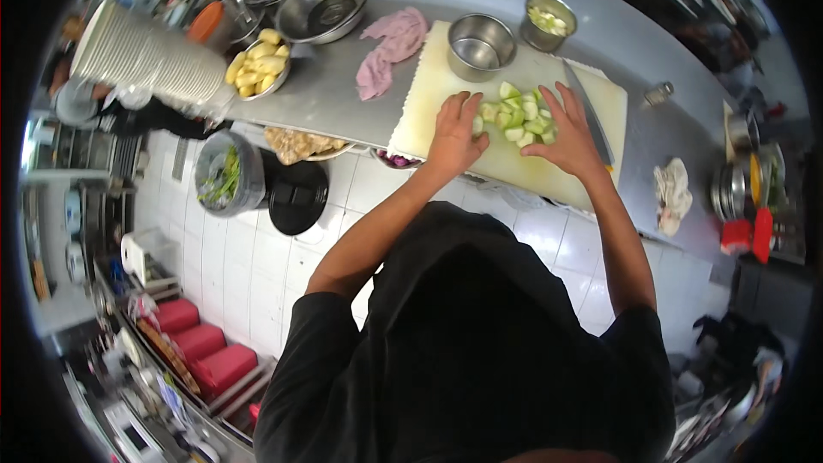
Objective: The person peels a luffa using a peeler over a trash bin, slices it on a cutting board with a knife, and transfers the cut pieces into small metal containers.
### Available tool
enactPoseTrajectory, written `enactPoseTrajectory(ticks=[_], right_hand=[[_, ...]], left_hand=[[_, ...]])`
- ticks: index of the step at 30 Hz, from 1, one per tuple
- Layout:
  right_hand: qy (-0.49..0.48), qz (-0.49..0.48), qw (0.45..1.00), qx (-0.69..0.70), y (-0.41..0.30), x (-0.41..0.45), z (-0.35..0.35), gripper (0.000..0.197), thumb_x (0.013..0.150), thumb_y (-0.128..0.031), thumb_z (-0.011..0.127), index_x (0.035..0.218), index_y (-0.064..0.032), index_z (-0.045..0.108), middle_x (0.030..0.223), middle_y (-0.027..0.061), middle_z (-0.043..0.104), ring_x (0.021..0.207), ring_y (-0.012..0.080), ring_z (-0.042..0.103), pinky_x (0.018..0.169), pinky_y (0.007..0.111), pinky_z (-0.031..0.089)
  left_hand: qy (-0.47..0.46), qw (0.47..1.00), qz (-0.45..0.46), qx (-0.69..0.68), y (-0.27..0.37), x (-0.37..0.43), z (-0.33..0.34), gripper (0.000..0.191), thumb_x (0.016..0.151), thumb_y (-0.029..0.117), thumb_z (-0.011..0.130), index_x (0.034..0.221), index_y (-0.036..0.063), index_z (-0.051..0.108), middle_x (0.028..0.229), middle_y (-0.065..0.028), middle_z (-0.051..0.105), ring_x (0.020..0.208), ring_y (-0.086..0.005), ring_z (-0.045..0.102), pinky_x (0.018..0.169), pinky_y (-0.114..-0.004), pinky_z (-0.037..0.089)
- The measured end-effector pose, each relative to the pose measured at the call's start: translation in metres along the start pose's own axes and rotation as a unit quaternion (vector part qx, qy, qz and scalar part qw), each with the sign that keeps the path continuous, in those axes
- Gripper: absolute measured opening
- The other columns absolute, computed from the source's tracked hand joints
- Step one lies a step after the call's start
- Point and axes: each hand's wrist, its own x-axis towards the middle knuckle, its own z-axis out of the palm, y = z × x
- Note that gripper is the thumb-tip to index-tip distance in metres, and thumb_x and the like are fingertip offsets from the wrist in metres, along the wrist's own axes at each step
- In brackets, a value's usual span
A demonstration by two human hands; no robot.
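Note:
Chopped chunks of a pale-green vegetable or fruit (519,117) lie heaped on a white cutting board (427,109). My left hand (456,135) is at the heap's left edge, fingers spread, close by a chunk. On the right side my right hand (566,135) is likewise spread, thumb toward the heap. Neither hand grips anything. A large kitchen knife (590,112) lies on the board just beyond my right hand, its handle partly hidden by my wrist. Behind the heap, an empty steel pot (482,46) stands on the board.
A second steel pot (548,22) holds pale-green pieces. Left are a pink cloth (393,50), steel bowls (325,5), a bowl of peeled potatoes (260,65) and stacked white containers (151,54). A small shaker (658,94) and white cloth (672,196) lie right. A lined bin (229,173) stands below.

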Motion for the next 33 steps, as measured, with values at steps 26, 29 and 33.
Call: enactPoseTrajectory(ticks=[26, 29, 33], right_hand=[[0.256, 0.025, 0.964, 0.069, 0.037, 0.019, 0.076, 0.076, 0.049, -0.031, 0.079, 0.117, -0.0066, 0.059, 0.118, 0.0163, 0.054, 0.107, 0.0337, 0.053, 0.095, 0.043, 0.042], [0.289, 0.051, 0.947, 0.129, 0.044, 0.018, 0.079, 0.067, 0.052, -0.027, 0.079, 0.113, -0.0065, 0.059, 0.112, 0.0158, 0.054, 0.105, 0.0351, 0.053, 0.093, 0.043, 0.043], [0.390, 0.056, 0.882, 0.257, 0.040, 0.025, 0.081, 0.058, 0.059, -0.017, 0.076, 0.113, -0.0048, 0.059, 0.108, 0.0156, 0.054, 0.105, 0.0355, 0.053, 0.090, 0.042, 0.045]], left_hand=[[-0.063, 0.997, 0.045, -0.004, 0.022, 0.095, 0.101, 0.040, 0.096, 0.032, 0.046, 0.115, 0.0053, 0.068, 0.116, -0.0187, 0.063, 0.111, -0.0354, 0.054, 0.098, -0.046, 0.038], [-0.080, 0.994, 0.014, -0.069, 0.037, 0.107, 0.109, 0.035, 0.095, 0.028, 0.047, 0.104, 0.0049, 0.072, 0.108, -0.0167, 0.067, 0.104, -0.0336, 0.058, 0.094, -0.043, 0.042], [-0.096, 0.968, -0.122, -0.199, 0.068, 0.113, 0.105, 0.034, 0.094, 0.023, 0.048, 0.106, -0.0001, 0.070, 0.112, -0.0141, 0.067, 0.103, -0.0283, 0.062, 0.090, -0.039, 0.048]])
